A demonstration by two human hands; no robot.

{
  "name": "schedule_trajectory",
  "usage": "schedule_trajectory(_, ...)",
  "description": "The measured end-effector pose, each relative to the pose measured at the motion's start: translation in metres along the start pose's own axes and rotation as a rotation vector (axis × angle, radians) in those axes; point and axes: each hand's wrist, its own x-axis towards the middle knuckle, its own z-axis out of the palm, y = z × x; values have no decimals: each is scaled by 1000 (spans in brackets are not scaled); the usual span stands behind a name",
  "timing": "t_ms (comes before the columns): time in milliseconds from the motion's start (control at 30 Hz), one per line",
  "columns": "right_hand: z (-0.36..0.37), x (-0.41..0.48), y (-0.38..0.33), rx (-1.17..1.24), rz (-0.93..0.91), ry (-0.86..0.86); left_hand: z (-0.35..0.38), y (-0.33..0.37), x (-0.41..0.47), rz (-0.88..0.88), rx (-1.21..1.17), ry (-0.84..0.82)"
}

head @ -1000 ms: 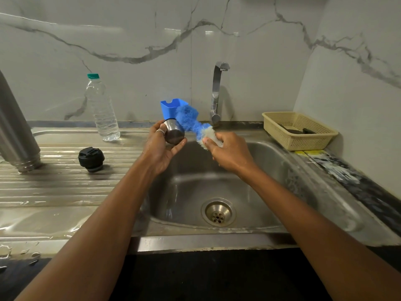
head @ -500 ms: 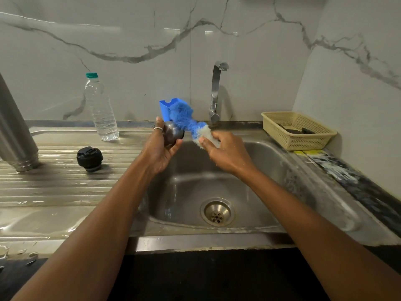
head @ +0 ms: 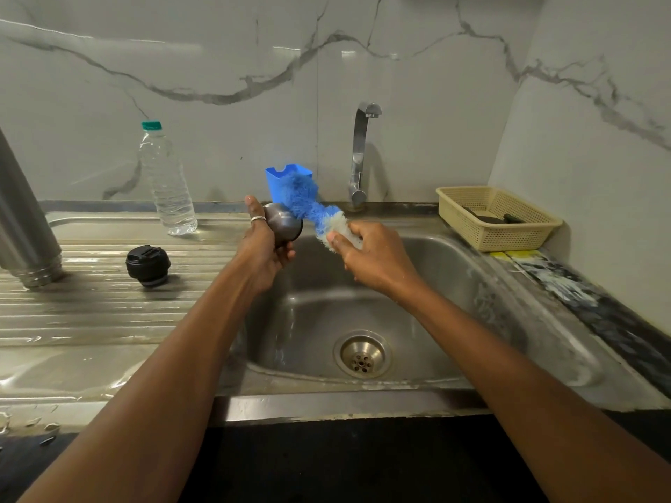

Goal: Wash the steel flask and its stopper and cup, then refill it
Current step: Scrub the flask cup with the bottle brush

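Note:
My left hand (head: 263, 245) grips the small steel cup (head: 283, 224) above the sink's left rim. My right hand (head: 374, 255) holds a blue and white brush (head: 308, 205) by its pale end, and the blue bristles lie against the cup's upper side. The black stopper (head: 148, 265) sits on the ribbed draining board. The steel flask (head: 21, 219) stands mouth-down at the far left, partly out of frame.
A clear water bottle (head: 167, 183) with a green cap stands at the back of the draining board (head: 109, 306). A blue holder (head: 279, 177) and the tap (head: 359, 157) stand behind the sink basin (head: 417, 321). A beige basket (head: 497, 217) sits at the right.
The cup has turned in my left hand, its rounded bottom now facing me. The brush has shifted a little over the cup.

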Motion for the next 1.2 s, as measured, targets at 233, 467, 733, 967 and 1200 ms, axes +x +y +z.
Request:
schedule_trajectory(233, -3, 3, 0, 9, 62, -13, -3, -1, 1, 64, -36, -197)
schedule_trajectory(467, -16, 6, 2, 38, 55, 15, -6, -1, 3, 150, -29, -241)
schedule_trajectory(733, -22, 8, 3, 115, 69, 13, -9, 1, -3, 210, -34, -235)
schedule_trajectory(967, -23, 7, 3, 120, 66, 3, -12, 2, 0, 193, -118, -292)
schedule_trajectory(1200, -18, 6, 4, 48, 49, 24, -6, 3, -5, 162, -235, -289)
